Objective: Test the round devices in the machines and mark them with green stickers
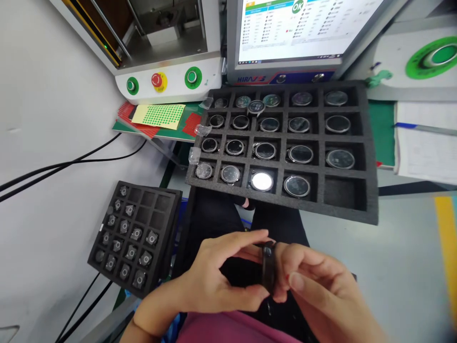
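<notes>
Workpiece: a round, dark, disc-shaped watch body (268, 267), held edge-on to the camera, low in the frame above the person's lap and well short of the trays. Both hands are closed on it. The left hand (210, 281) pinches it from the left, thumb below and forefinger stretched over the top rim. The right hand (314, 281) grips the opposite side, fingers curled, wrist entering from the lower right. The two hands meet at the part; which face of the disc points up cannot be told.

Progress, judged from how the trays are filled: the large black foam tray with square pockets (367, 143) on the table ahead carries a round glass-faced watch body in nearly every pocket. One pocket (344, 193) at the near right corner is vacant, and one further unit (256, 107) rests on a divider in the far rows, not seated. This tray therefore appears almost full, with a single pocket left.

The smaller black foam tray (171, 224) at the left holds small grey metal parts (137, 233) in its left and middle columns; the right column pockets look vacant.

Beyond the trays stand a white machine housing with green and red push-buttons (159, 81), a monitor showing a results table (293, 28) and a yellow sheet of green dot stickers (159, 116).
</notes>
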Demonstrator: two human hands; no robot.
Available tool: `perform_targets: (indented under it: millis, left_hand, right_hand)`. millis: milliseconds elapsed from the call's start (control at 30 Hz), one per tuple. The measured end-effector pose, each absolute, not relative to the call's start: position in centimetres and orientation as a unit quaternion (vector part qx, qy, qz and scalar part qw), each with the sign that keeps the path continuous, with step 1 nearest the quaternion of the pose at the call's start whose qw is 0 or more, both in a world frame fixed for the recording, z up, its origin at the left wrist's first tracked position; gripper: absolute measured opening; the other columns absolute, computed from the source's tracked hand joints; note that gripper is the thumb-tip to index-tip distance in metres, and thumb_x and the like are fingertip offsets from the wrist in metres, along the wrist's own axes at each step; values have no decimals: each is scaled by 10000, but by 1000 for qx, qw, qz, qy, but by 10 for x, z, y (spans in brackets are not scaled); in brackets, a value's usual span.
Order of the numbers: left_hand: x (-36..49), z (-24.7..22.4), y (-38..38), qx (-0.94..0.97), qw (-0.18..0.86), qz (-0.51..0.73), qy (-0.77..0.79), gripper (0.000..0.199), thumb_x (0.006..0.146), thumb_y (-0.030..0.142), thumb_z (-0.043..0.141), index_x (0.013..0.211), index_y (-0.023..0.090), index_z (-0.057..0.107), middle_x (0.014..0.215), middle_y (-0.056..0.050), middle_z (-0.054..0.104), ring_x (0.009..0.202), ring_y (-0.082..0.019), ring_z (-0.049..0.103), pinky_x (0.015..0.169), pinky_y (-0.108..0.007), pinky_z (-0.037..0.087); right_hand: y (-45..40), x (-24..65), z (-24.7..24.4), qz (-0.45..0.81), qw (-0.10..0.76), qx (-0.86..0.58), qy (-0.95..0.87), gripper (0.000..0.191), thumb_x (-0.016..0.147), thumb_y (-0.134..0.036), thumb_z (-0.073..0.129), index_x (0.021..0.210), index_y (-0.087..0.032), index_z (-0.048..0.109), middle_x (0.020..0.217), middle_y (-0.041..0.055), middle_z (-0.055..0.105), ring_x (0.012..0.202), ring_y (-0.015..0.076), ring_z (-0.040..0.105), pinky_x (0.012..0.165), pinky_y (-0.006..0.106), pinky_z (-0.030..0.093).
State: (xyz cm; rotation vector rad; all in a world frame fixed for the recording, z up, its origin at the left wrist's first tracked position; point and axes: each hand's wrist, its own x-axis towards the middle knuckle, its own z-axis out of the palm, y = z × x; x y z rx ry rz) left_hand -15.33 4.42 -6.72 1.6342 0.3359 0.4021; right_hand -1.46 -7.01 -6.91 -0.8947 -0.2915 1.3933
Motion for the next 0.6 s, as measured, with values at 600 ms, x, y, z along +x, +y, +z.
perform_targets:
  millis: [600]
  left_hand:
    - [-151, -56, 58, 797, 575, 169, 75, 612, 870, 206, 663, 1436, 219, 430, 1318, -123, 587, 1217, -160, 563, 1036, -249, 471]
  right_hand:
    - [-62, -23, -44, 618, 642, -450, 61, 301, 595, -358, 895, 552, -197, 645, 537, -21, 583, 541, 71, 513, 558, 151, 419]
